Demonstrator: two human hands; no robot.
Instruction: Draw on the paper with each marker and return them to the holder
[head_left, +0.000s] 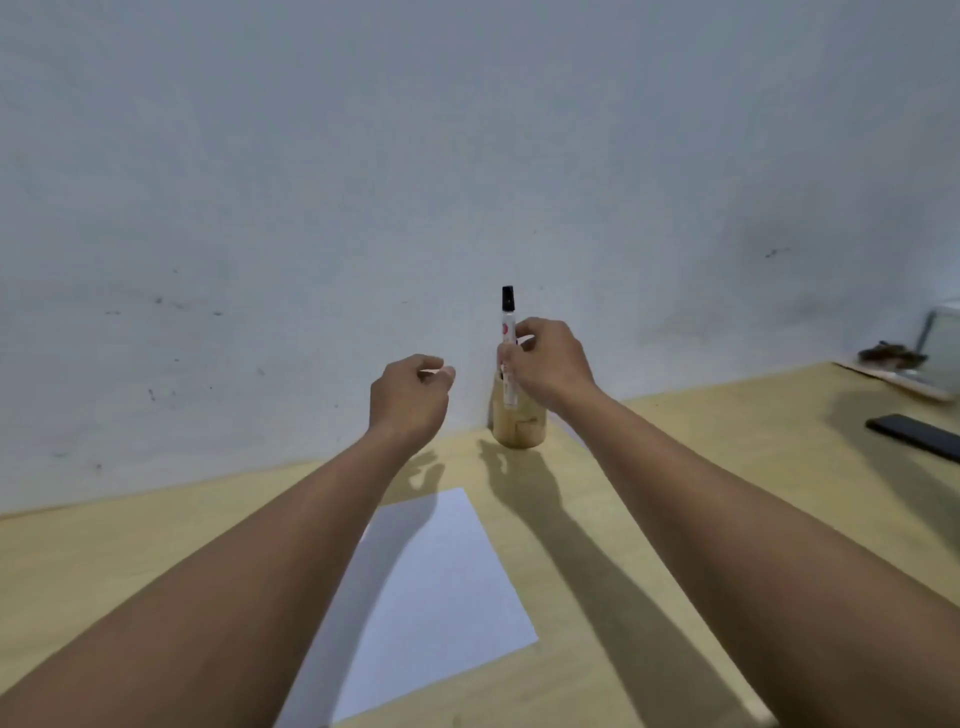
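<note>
One wall (363, 156), pale grey with small dark marks, fills the upper half of the view. Below it lies one light wooden worktop (675, 493). Two bare forearms reach forward over it from the bottom corners, both raised above the surface. One white sheet of paper (431, 587) lies flat on the worktop between the arms, and it looks blank. At the far right edge there is one dark flat object (914, 435) and, behind it, some blurred things that cannot be identified. One wooden holder (519, 426), a round cup, stands against the wall just beyond the paper. One marker (508, 343) is visible, white with a black cap; it stands upright, cap on top, with its lower end at the holder's mouth. How many more markers are in the holder cannot be seen.

The right hand (550, 364) is just above the holder and its fingers (506, 361) pinch the middle of the marker. The left hand (410, 395) hovers beside the holder, well above the worktop, with fingers loosely curled and holding nothing
</note>
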